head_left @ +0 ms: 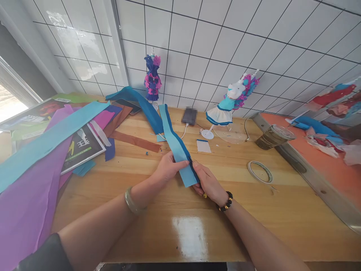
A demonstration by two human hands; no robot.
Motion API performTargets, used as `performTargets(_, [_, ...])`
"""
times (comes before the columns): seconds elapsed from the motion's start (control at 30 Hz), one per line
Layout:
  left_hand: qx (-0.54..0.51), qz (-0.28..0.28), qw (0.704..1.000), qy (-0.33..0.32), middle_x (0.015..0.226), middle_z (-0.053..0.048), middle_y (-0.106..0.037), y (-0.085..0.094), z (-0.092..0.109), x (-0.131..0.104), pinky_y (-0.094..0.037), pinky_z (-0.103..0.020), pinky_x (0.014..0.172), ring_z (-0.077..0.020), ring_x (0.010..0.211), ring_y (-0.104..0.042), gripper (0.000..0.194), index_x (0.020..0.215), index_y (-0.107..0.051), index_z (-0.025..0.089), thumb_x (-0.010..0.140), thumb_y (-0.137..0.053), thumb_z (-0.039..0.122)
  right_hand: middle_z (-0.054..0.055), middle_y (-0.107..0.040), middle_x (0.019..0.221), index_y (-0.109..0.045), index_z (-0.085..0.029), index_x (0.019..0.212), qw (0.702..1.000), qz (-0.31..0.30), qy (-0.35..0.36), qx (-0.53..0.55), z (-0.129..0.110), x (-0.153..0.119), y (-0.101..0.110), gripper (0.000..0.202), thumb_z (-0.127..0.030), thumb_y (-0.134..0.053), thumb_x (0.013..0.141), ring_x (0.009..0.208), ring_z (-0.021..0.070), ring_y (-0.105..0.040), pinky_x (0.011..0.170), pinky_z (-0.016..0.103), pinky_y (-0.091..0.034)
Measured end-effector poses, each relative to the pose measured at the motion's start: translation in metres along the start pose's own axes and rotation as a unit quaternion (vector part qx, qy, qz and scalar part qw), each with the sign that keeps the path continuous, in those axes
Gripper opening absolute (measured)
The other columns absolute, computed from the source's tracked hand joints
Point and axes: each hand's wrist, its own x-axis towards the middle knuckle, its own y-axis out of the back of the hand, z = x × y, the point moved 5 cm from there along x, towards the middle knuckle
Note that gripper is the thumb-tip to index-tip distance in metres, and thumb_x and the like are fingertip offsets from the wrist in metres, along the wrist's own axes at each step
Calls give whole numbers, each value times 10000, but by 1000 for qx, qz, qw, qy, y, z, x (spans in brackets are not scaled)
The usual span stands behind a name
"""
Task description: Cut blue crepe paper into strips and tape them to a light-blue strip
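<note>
A light-blue strip (175, 145) with a dark-blue band along its right edge slants across the middle of the table. My left hand (169, 166) grips its left side, the thumb lying flat over the face toward the dark band. On the other edge, my right hand (206, 180) pinches the dark band near the strip's lower end. Some fingers of both hands are hidden beneath the strip. A small dark shape shows by the right fingertips, and a small yellow spot under the right hand; I cannot tell what either is.
Coloured sheets and strips (42, 177) lie over magazines (84, 145) on the left. Two small dressed figures, one navy and pink (153, 79), one white and turquoise (222, 111), stand at the back. A tape roll (260, 172) and a lidded cup (272, 137) are on the right.
</note>
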Motion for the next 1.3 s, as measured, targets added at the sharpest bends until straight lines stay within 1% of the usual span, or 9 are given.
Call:
performTargets(0.2, [4, 4, 1000, 6, 803, -29, -648, 0, 1, -1, -461, -288, 703, -160, 737, -586, 277, 832, -588, 152, 615, -720, 261, -100, -316, 406, -359, -209, 684, 1000, 3, -3, -1, 0, 0, 0, 397, -556, -290, 865, 275, 52, -284, 282, 175, -214])
performTargets(0.5, [-6, 1, 1000, 15, 827, -42, -658, 0, 0, 0, -462, -308, 733, -171, 761, -595, 308, 858, -604, 148, 610, -728, 282, -98, -308, 398, -355, -214, 673, 1000, 1, 4, 19, 0, 2, 0, 393, -564, -329, 851, 269, 55, -272, 269, 186, -207])
performTargets(0.73, [-9, -2, 1000, 25, 828, -37, -657, -1, 1, -1, -460, -312, 740, -171, 766, -596, 295, 850, -602, 152, 614, -728, 277, -105, -305, 407, -372, -210, 695, 1000, 8, 3, 25, 2, 3, 1, 386, -567, -356, 841, 259, 48, -263, 250, 174, -194])
performTargets(0.87, [-29, -13, 999, 34, 834, -37, -656, -2, 3, -2, -457, -316, 742, -178, 778, -597, 315, 871, -602, 155, 604, -734, 261, -111, -296, 402, -371, -210, 694, 999, 5, 2, 31, 2, 3, 2, 386, -566, -355, 842, 254, 50, -259, 247, 172, -201])
performTargets(0.97, [-71, -24, 996, 46, 818, -32, -651, -4, 4, -2, -456, -312, 735, -171, 763, -595, 287, 847, -601, 156, 609, -729, 253, -111, -301, 399, -368, -209, 693, 1000, 7, 1, 23, 2, 3, 2, 388, -567, -350, 843, 255, 49, -264, 250, 171, -199])
performTargets(1.07, [-120, -12, 991, 64, 762, -22, -643, -2, 5, -2, -458, -304, 693, -159, 700, -590, 218, 796, -597, 161, 647, -701, 281, -106, -309, 400, -375, -211, 698, 1000, 4, -1, 20, 1, 2, 1, 385, -567, -354, 843, 259, 49, -262, 253, 175, -194])
performTargets(1.13, [-131, 2, 989, 67, 735, -14, -639, 0, 5, -1, -456, -293, 674, -150, 676, -585, 204, 781, -594, 163, 645, -702, 270, -104, -309, 408, -378, -213, 700, 1000, 0, -6, 26, 1, 2, 0, 377, -563, -369, 840, 267, 49, -263, 254, 177, -202])
performTargets(1.3, [-113, 30, 992, 54, 746, -22, -646, 3, 6, 2, -454, -284, 672, -141, 671, -584, 273, 792, -587, 150, 577, -741, 216, -97, -308, 433, -355, -217, 673, 999, -2, -11, 31, -1, 1, -3, 383, -564, -394, 828, 284, 45, -269, 265, 175, -195])
